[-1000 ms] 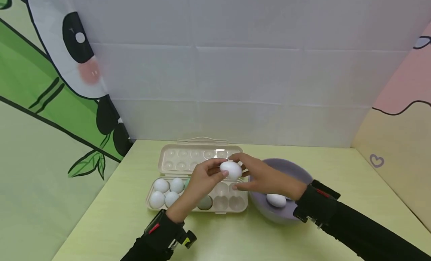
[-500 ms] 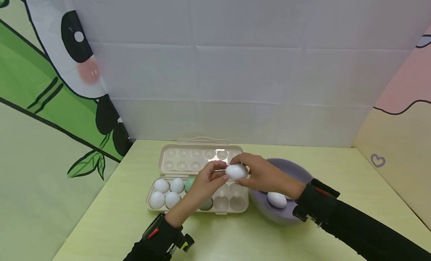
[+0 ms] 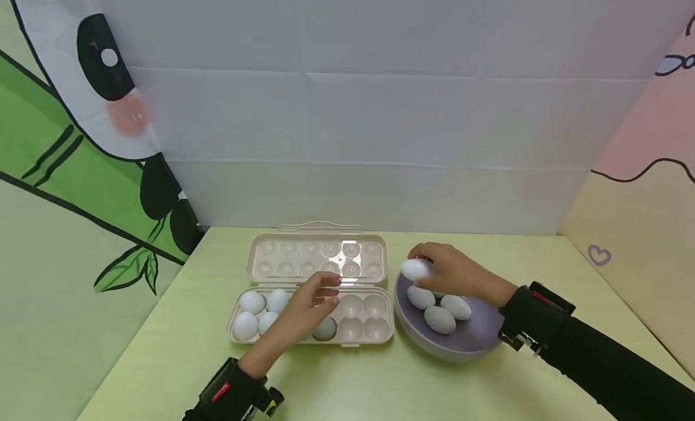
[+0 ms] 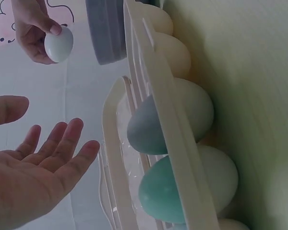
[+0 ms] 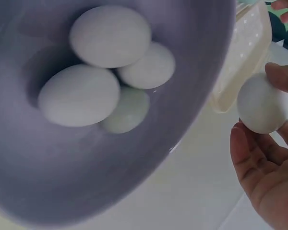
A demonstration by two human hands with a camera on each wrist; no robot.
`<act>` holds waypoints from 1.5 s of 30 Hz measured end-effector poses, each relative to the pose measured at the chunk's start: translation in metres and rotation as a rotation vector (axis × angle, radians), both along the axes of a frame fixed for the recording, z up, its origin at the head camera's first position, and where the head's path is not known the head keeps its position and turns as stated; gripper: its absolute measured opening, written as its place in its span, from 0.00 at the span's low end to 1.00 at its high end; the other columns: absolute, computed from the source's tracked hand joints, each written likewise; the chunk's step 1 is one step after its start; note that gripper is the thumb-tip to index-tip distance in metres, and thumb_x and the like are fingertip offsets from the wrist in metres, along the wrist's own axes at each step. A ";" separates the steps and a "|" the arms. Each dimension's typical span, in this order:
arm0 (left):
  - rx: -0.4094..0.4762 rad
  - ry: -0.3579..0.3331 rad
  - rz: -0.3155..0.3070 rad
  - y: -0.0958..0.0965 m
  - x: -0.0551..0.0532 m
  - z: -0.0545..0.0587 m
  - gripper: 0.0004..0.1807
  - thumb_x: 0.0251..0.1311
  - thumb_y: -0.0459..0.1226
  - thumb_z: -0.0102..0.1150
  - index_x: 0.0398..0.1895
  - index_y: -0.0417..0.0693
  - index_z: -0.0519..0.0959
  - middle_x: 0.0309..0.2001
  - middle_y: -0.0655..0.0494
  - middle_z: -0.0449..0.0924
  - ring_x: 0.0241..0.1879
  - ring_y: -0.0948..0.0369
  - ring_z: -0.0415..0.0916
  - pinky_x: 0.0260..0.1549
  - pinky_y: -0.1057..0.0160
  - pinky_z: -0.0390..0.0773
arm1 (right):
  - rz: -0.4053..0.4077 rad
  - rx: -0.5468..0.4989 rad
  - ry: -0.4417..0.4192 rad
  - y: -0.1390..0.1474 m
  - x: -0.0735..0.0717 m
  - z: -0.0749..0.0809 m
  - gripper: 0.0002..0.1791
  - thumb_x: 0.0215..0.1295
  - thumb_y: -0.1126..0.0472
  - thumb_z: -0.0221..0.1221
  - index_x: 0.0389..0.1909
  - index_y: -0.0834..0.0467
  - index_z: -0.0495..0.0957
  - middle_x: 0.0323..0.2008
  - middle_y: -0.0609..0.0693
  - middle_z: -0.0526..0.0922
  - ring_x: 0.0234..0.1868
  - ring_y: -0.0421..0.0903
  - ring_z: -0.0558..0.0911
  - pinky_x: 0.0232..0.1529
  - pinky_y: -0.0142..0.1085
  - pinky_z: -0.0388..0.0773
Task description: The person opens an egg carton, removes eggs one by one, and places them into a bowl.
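My right hand (image 3: 456, 275) pinches a white egg (image 3: 415, 269) between thumb and fingers, above the left rim of a purple bowl (image 3: 488, 336). In the right wrist view this egg (image 5: 260, 106) is beside the bowl's rim, with the fingertips around its sides. Several more eggs (image 5: 110, 36) lie together inside the bowl. My left hand (image 3: 305, 309) hovers over an open egg carton (image 3: 350, 332) with its fingers spread and nothing in them. White eggs (image 3: 245, 326) fill the carton's left cups; a greyish egg (image 3: 324, 329) sits further right. The left wrist view shows a green egg (image 4: 161, 189) there too.
The carton's lid (image 3: 317, 258) lies folded back behind its base, close to the bowl's left side. Pale yellow table (image 3: 369, 385) stretches in front of both. A white cloth backdrop (image 3: 380, 119) stands along the table's rear edge.
The egg has gone from between both hands to the right hand alone, which has moved right to the bowl. The left hand has let go and shifted slightly left.
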State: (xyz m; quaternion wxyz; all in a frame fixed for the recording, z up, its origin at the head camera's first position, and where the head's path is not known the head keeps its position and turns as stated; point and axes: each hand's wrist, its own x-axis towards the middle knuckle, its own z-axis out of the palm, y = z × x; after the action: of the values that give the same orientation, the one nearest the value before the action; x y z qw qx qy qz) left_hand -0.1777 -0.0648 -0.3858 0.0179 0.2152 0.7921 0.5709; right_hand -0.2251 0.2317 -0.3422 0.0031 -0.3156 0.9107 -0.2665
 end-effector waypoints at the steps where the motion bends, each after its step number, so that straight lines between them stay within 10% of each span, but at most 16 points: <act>1: -0.004 0.002 0.007 -0.002 0.000 -0.001 0.17 0.59 0.32 0.51 0.52 0.42 0.66 0.51 0.46 0.70 0.51 0.49 0.69 0.52 0.48 0.67 | -0.003 0.011 -0.002 0.002 -0.001 -0.002 0.19 0.50 0.60 0.64 0.44 0.53 0.71 0.39 0.44 0.74 0.37 0.42 0.73 0.37 0.39 0.72; 30: 0.008 -0.015 0.014 -0.014 0.001 -0.016 0.16 0.59 0.30 0.51 0.51 0.43 0.67 0.51 0.49 0.70 0.51 0.47 0.68 0.49 0.54 0.71 | -0.052 0.374 -0.151 -0.018 0.008 -0.042 0.13 0.40 0.58 0.67 0.20 0.52 0.70 0.20 0.42 0.69 0.23 0.40 0.68 0.24 0.36 0.67; 45: -0.080 0.000 0.042 -0.016 0.002 -0.017 0.17 0.58 0.32 0.53 0.52 0.47 0.68 0.50 0.50 0.71 0.50 0.49 0.68 0.51 0.44 0.65 | -0.054 0.389 -0.126 -0.012 0.008 -0.034 0.20 0.40 0.56 0.68 0.36 0.57 0.74 0.32 0.46 0.74 0.32 0.43 0.71 0.32 0.41 0.71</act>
State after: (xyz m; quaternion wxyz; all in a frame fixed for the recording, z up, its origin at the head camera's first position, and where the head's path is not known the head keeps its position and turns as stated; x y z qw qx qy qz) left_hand -0.1753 -0.0805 -0.4028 0.0143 0.1977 0.8186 0.5391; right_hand -0.2169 0.2193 -0.3766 0.1138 -0.2674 0.9511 -0.1048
